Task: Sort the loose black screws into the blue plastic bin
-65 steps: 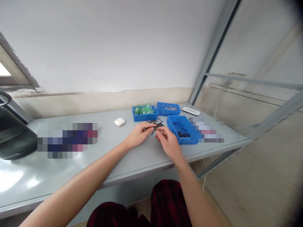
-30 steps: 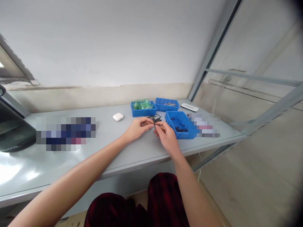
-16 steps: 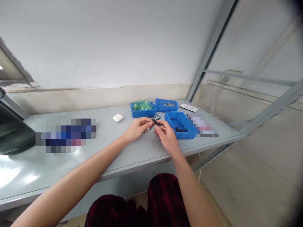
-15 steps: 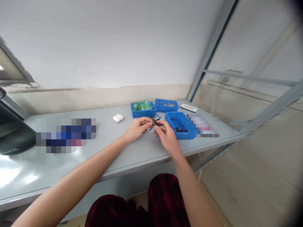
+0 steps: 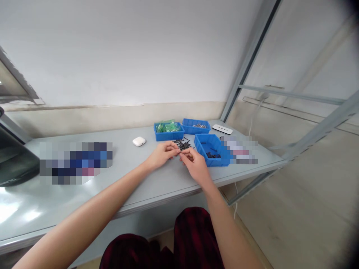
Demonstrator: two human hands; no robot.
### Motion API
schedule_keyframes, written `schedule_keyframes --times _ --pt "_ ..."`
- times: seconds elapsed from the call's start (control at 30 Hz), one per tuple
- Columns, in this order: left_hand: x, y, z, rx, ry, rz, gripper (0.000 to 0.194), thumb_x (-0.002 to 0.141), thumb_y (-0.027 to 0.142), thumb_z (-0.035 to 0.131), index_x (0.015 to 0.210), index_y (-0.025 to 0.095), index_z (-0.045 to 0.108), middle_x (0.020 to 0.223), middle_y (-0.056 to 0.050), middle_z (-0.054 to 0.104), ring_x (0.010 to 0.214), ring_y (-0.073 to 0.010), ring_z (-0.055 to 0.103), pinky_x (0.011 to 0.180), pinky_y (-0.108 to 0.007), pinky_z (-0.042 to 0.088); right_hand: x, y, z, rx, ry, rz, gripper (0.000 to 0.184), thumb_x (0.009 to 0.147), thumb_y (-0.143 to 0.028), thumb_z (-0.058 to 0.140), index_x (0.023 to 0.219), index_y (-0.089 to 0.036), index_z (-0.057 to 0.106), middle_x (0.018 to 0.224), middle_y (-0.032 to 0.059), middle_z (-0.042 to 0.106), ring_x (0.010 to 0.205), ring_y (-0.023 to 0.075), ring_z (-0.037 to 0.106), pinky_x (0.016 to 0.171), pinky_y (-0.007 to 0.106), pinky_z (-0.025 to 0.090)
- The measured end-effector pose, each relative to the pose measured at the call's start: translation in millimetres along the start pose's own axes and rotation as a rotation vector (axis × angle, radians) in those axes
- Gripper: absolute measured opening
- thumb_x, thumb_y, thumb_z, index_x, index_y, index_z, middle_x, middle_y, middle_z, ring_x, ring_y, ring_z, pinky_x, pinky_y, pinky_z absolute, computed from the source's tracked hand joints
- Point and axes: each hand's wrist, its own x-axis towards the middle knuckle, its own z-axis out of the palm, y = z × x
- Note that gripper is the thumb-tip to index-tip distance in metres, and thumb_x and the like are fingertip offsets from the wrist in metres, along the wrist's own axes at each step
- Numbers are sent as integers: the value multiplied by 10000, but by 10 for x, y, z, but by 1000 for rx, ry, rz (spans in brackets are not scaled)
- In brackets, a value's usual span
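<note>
My left hand [image 5: 164, 154] and my right hand [image 5: 195, 162] meet at the fingertips just above the table, at the near side of a pile of black screws [image 5: 184, 145]. Both are closed in a pinch. Whatever sits between the fingers is too small to make out. Beside my right hand stands a blue bin [image 5: 226, 160] with more dark screws [image 5: 213, 154] inside. Behind the pile, another blue bin [image 5: 169, 136] holds green plastic packets [image 5: 168, 127].
At the back, a third blue bin [image 5: 193, 130] contains silvery metal pieces [image 5: 199, 126]. A white flat device [image 5: 222, 129] lies to its right. A white earbud case [image 5: 139, 141] rests left of the bins. A dark rounded object [image 5: 17, 160] stands far left; metal frame posts [image 5: 244, 71] rise at right.
My fingertips have drawn together, and my right hand has shifted slightly left and down, off the screw pile. More of the pile now shows. The camera view has tilted a little.
</note>
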Motion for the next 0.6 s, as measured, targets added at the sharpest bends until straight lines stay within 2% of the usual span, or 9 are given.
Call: schedule_keyframes --times 0.1,0.3,0.47,0.6 --pt "-17 44 4 79 -15 34 181 816 319 618 816 139 594 789 -25 635 716 -118 577 674 -252 450 -3 -2 4 -1 3 1 201 826 -407 588 852 -210 617 797 26 675 737 178 616 684 302 470" --pt "-41 66 32 147 -27 84 214 824 334 612 908 151 681 942 -66 688 850 -168 607 772 -290 477 2 -6 6 10 54 18 242 801 -445 620 864 -212 598 804 34 676 766 195 630 714 322 475" --pt "-32 64 11 120 -15 88 252 843 352 591 937 141 691 945 -81 694 820 -164 605 711 -281 483 13 3 6 30 76 38 382 792 -485 631 1065 -223 578 800 27 679 764 196 632 707 321 474" --pt "-23 59 -6 110 -11 106 263 847 353 579 946 132 682 937 -83 690 785 -152 598 682 -272 481 13 -10 2 22 15 26 302 839 -475 570 992 -219 623 794 30 675 743 182 622 696 310 468"
